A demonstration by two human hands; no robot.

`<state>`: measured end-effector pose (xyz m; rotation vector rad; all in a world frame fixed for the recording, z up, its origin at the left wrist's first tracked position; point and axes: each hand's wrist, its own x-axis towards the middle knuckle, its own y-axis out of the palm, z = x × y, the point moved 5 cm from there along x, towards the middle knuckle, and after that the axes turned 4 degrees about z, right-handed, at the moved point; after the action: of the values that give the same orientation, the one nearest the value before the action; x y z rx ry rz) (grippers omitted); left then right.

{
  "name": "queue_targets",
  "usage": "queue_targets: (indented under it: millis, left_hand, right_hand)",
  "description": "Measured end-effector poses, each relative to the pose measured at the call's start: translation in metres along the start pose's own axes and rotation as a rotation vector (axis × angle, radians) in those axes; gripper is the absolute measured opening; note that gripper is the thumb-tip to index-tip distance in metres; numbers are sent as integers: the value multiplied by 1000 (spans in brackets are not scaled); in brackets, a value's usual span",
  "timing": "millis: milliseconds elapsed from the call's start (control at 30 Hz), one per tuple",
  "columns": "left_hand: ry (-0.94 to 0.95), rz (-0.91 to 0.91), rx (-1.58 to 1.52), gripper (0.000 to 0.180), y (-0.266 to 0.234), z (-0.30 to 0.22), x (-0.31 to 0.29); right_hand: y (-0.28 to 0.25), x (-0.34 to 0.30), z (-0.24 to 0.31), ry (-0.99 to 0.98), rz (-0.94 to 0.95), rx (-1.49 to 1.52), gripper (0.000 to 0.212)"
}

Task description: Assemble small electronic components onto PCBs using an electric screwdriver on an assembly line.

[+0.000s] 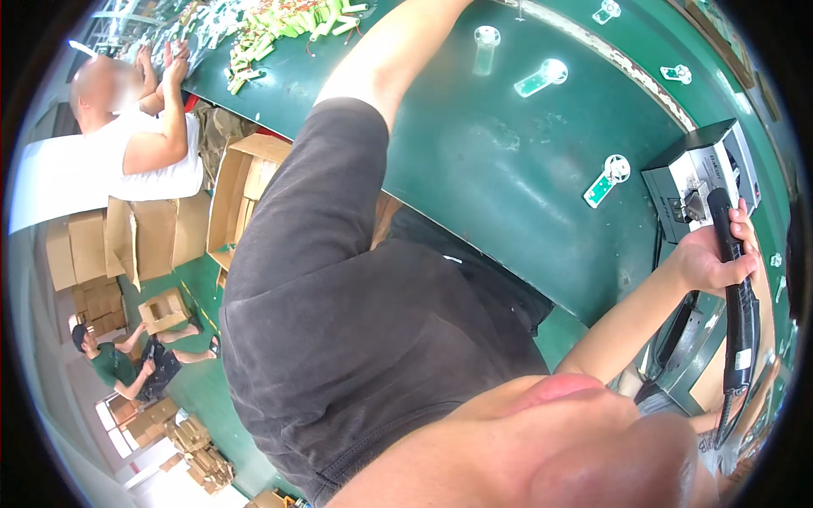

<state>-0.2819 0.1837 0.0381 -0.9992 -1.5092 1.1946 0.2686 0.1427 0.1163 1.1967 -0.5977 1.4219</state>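
My right hand (718, 258) is wrapped round a black wand-shaped corded tool (739, 313), whose cord leaves its lower end. Just beyond that hand stands a grey and black box-shaped device (673, 182) with a metal fitting on its front. My left forearm (398, 55) reaches over the bench past the top edge, so the left hand is out of sight. Nearest the device lies a small green board with a round white head (607, 181). Similar pieces (542, 78) lie farther off, one of them a paler board (486, 51).
A green bench (474, 161) spreads before me, with a pile of green-wrapped cylinders (292, 25) at its far left. Cardboard boxes (161, 237) stand left. One person in white (152, 152) works at the bench; another (127, 368) sits lower left holding a carton (163, 311).
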Motion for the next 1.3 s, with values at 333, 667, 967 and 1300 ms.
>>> queue_targets:
  millis: [333, 667, 967, 1300]
  left_hand:
    - [341, -234, 317, 41, -42, -79, -128]
    - [232, 123, 74, 16, -53, -74, -247]
    - [181, 178, -123, 27, -88, -42, -248]
    - [-201, 297, -573, 25, -149, 35, -241]
  right_hand:
    - [-6, -3, -3, 60, 22, -17, 21]
    - [16, -10, -3, 116, 30, 36, 22]
    - [16, -13, -5, 163, 19, 62, 18]
    - [-16, -11, -23, 223, 71, 75, 21]
